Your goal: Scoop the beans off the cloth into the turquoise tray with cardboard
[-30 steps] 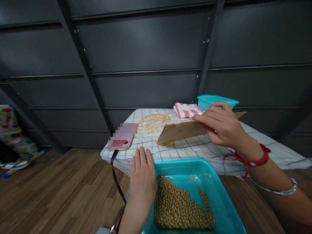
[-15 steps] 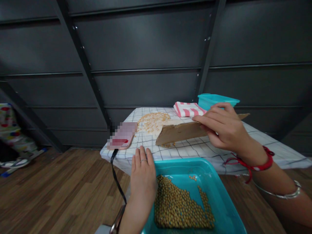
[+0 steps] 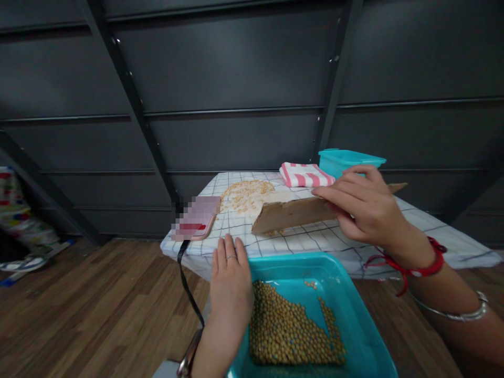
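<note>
On my feed the right hand (image 3: 366, 205) has its fingers (image 3: 338, 195) closed over the upper edge of a flat brown cardboard piece (image 3: 293, 214), thumb hidden beneath it. The flat brown cardboard piece is tilted: its left end is down on the worktop (image 3: 315, 244), which is covered in a white cloth with a dark grid, and its right end sticks out past the hand, clear of the cloth. A few pale grains lie right at the lowered edge. Just behind that edge sits a loose scatter of pale yellow grain (image 3: 246, 193), spread flat on the cloth.

The left hand (image 3: 231, 286) lies palm down on the near-left corner of a teal plastic tub (image 3: 350, 302). Its fingers are straight and together, pointing at the worktop's front edge, and I see them curled around nothing. There is a thin ring (image 3: 231, 257) on one finger. The tub is held below the front edge of the worktop and carries a heap of olive-brown beans (image 3: 291, 331) piled toward its near side, with a few strays higher up.

At the back of the worktop a folded pink-and-white striped cloth (image 3: 305, 176) lies beside a second teal plastic container (image 3: 350, 159). A pink blurred-out flat object (image 3: 196, 218) rests on the left corner, with a black strap (image 3: 189, 294) hanging from it. The right wrist wears a red thread bracelet (image 3: 417, 262) and, further up the forearm, a silver bangle (image 3: 452, 314).
</note>
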Action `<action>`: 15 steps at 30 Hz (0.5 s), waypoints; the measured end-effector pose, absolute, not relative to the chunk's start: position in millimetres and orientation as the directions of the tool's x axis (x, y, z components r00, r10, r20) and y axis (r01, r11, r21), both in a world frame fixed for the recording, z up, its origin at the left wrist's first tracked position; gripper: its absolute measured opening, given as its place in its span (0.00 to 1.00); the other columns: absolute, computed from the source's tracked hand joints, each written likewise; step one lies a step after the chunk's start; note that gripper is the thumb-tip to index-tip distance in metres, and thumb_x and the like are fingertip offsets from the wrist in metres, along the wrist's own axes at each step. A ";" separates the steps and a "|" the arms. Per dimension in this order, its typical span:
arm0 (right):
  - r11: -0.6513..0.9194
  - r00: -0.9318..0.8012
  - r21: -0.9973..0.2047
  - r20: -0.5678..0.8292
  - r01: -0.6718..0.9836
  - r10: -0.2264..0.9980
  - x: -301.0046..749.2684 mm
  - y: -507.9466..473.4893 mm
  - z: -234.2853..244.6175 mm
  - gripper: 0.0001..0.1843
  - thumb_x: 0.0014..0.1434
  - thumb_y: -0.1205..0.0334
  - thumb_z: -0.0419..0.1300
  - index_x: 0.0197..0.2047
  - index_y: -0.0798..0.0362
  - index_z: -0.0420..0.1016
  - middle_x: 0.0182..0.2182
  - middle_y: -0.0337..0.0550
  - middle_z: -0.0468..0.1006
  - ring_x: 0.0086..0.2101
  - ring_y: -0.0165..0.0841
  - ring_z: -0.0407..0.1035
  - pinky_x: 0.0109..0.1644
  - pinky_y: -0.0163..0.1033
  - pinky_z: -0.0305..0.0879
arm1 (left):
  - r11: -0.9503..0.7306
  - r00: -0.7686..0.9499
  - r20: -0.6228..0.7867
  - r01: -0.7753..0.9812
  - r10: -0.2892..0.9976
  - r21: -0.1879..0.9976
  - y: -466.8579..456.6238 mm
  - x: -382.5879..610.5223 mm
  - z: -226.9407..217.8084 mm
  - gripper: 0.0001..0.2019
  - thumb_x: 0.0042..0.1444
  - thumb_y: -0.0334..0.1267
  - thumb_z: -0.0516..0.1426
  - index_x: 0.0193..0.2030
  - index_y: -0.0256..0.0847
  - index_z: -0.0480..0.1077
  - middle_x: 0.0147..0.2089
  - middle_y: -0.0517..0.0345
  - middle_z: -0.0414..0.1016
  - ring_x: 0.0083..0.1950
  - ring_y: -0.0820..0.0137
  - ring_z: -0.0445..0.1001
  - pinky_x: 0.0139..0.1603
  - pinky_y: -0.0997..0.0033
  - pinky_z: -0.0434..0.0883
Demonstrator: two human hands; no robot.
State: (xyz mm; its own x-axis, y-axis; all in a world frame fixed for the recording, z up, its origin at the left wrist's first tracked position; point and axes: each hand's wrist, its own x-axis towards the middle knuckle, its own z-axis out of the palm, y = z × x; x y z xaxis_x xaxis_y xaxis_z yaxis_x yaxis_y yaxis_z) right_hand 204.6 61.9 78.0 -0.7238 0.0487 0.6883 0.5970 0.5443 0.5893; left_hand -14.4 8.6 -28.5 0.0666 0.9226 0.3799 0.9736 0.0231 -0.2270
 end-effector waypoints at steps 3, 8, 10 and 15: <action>0.567 -0.724 0.577 0.688 0.587 0.050 205.5 58.7 77.4 0.14 0.49 0.74 0.50 0.39 0.56 0.67 0.25 0.41 0.73 0.28 0.32 0.65 0.40 0.44 0.60 | 0.026 0.073 0.389 0.970 0.918 -0.243 9.0 -15.1 -29.4 0.26 0.48 0.20 0.44 0.56 0.24 0.60 0.59 0.32 0.61 0.59 0.52 0.59 0.54 0.55 0.65; 0.571 -0.713 0.569 0.700 0.591 0.040 205.8 53.5 78.5 0.14 0.49 0.74 0.50 0.40 0.56 0.66 0.26 0.41 0.73 0.27 0.32 0.64 0.40 0.45 0.60 | 0.017 0.078 0.405 0.974 0.911 -0.226 9.0 -15.7 -32.2 0.25 0.48 0.21 0.44 0.56 0.23 0.60 0.58 0.30 0.61 0.59 0.52 0.60 0.55 0.54 0.65; 0.564 -0.712 0.575 0.701 0.593 0.034 204.7 53.5 78.2 0.14 0.50 0.74 0.49 0.40 0.56 0.66 0.25 0.41 0.73 0.27 0.32 0.65 0.40 0.45 0.60 | 0.010 0.078 0.409 0.978 0.909 -0.209 8.8 -15.7 -32.9 0.25 0.48 0.21 0.44 0.56 0.23 0.60 0.59 0.30 0.61 0.59 0.52 0.59 0.55 0.54 0.64; 0.536 -0.737 0.603 0.674 0.591 0.055 202.6 53.0 76.5 0.14 0.49 0.74 0.49 0.40 0.57 0.66 0.25 0.42 0.73 0.28 0.33 0.64 0.40 0.45 0.60 | 0.005 0.067 0.410 0.985 0.910 -0.173 8.8 -16.2 -33.5 0.26 0.48 0.21 0.45 0.56 0.23 0.59 0.59 0.29 0.60 0.60 0.51 0.59 0.56 0.52 0.63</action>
